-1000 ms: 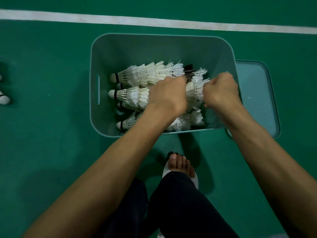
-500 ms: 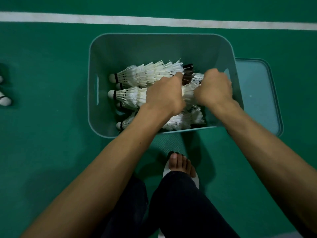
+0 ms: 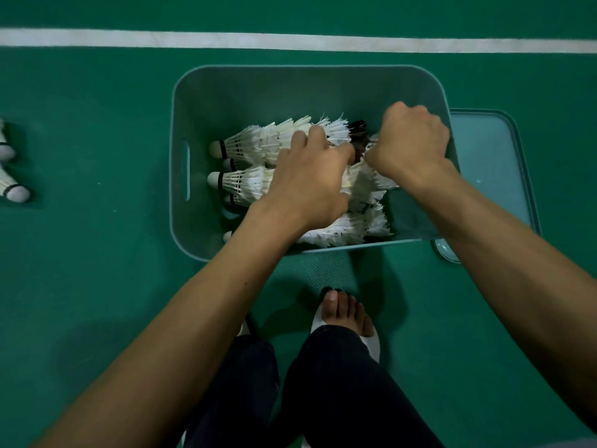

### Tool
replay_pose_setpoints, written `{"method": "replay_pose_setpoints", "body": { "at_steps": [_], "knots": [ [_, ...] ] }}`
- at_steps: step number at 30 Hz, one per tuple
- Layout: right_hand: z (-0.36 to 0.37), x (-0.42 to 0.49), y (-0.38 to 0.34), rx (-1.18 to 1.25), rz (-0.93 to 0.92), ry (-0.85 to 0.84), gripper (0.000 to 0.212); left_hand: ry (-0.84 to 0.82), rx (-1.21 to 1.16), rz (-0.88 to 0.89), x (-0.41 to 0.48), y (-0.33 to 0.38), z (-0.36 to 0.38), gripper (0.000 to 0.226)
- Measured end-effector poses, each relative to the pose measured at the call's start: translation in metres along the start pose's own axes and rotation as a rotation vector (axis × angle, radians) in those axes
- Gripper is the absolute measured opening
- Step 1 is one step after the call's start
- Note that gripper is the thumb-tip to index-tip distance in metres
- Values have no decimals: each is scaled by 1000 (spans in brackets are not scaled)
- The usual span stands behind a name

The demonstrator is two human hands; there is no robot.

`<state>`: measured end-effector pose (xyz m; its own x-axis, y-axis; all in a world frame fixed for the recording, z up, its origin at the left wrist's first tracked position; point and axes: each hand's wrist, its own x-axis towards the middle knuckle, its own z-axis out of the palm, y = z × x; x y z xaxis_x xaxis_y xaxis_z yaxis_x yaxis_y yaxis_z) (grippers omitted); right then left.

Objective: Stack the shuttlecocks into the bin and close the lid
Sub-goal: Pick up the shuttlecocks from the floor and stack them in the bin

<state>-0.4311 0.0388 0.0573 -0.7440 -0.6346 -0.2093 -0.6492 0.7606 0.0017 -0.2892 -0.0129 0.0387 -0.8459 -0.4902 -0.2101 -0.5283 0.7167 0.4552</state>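
Note:
A teal plastic bin [image 3: 258, 92] stands open on the green court floor. Inside it, rows of white feathered shuttlecocks [image 3: 245, 184] lie on their sides, cork tips pointing left. My left hand [image 3: 310, 182] reaches down over the middle row, its fingers curled onto the feathers. My right hand [image 3: 410, 140] is curled like a fist at the right end of the rows and grips feathers there. Both hands' fingertips are hidden. The teal lid [image 3: 491, 163] lies flat on the floor against the bin's right side.
Two loose shuttlecocks [image 3: 13, 189] lie on the floor at the far left edge. A white court line [image 3: 290, 43] runs behind the bin. My foot in a white sandal [image 3: 345, 315] and my dark trouser legs are just in front of the bin.
Both hands have shifted up and toward the bin's back. The right hand rose higher at the feathered ends. The bin and lid stayed put.

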Motion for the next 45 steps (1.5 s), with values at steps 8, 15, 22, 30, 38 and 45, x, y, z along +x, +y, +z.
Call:
{"method": "replay_pose_setpoints", "body": {
  "at_steps": [8,15,22,30,38,45],
  "knots": [
    [6,8,9,-65,-66,44,32,-199,308,80,25,12,4,69],
    [0,18,5,-117,-170,159,28,-83,310,91,28,6,11,51],
    [-4,19,2,16,-139,239,35,34,266,95,34,1,16,44],
    [-6,9,12,122,-101,-65,46,51,284,65,34,-3,17,43],
    [-9,-22,22,143,-18,174,41,64,266,52,34,0,16,35],
    [1,-30,12,197,99,-27,7,41,326,42,40,3,15,46]
  ]
}}
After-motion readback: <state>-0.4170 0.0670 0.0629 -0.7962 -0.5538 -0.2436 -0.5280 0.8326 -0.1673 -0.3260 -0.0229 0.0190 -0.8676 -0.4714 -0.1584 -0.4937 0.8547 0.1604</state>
